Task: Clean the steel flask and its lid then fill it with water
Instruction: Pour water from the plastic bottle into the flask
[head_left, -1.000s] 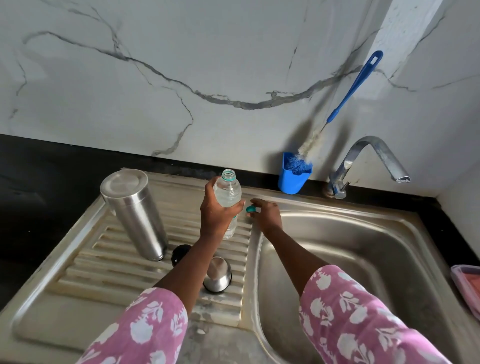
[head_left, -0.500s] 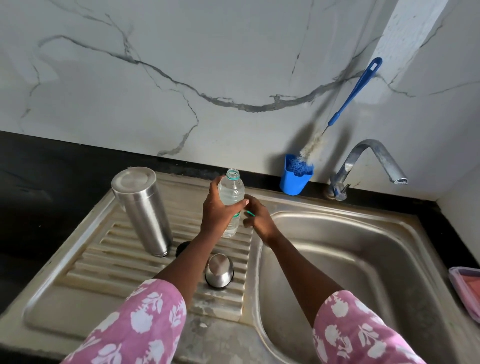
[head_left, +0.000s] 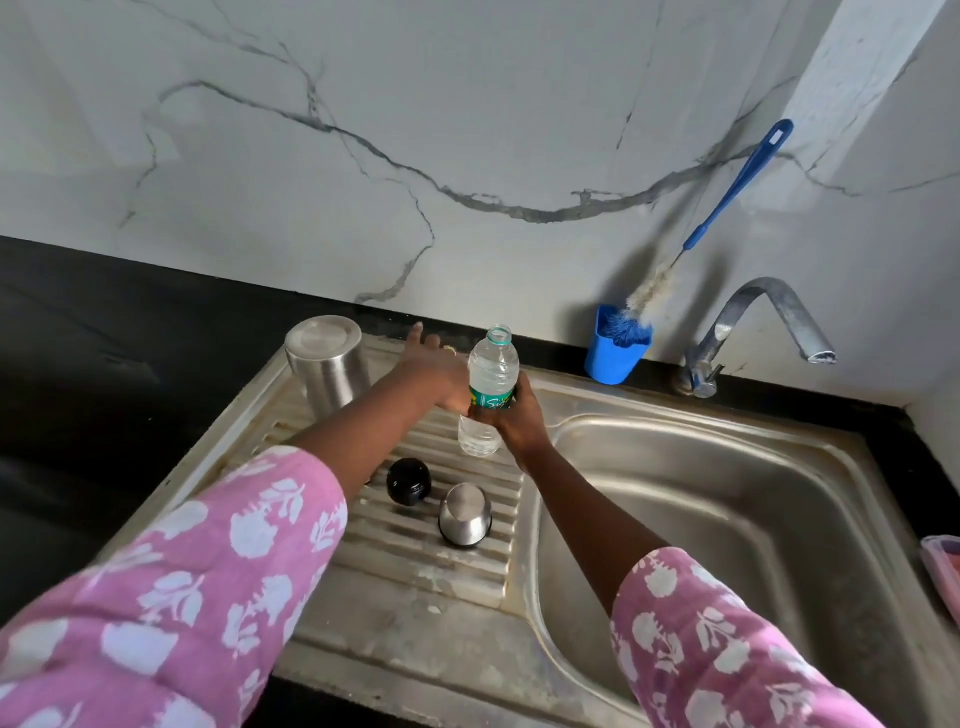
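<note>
The steel flask (head_left: 327, 364) stands upside down at the back left of the drainboard (head_left: 415, 587). Its black inner lid (head_left: 409, 480) and steel outer cap (head_left: 465, 514) lie on the ribs nearer to me. An uncapped clear plastic water bottle (head_left: 492, 364) stands upright at the basin's left edge. My right hand (head_left: 519, 415) grips it around the green label. My left hand (head_left: 431, 358) stretches forward between flask and bottle with straight fingers, holding nothing I can see. The bottle's small cap is out of sight.
A blue cup (head_left: 613, 353) with a long blue bottle brush (head_left: 737, 192) stands by the marble wall. The tap (head_left: 753, 322) overhangs the steel basin (head_left: 727, 519). A pink box (head_left: 945, 566) sits at the right edge. Black counter (head_left: 104, 364) lies to the left.
The bottle passed from my left hand to my right hand. My left hand let go and reached forward toward the back of the drainboard beside the flask.
</note>
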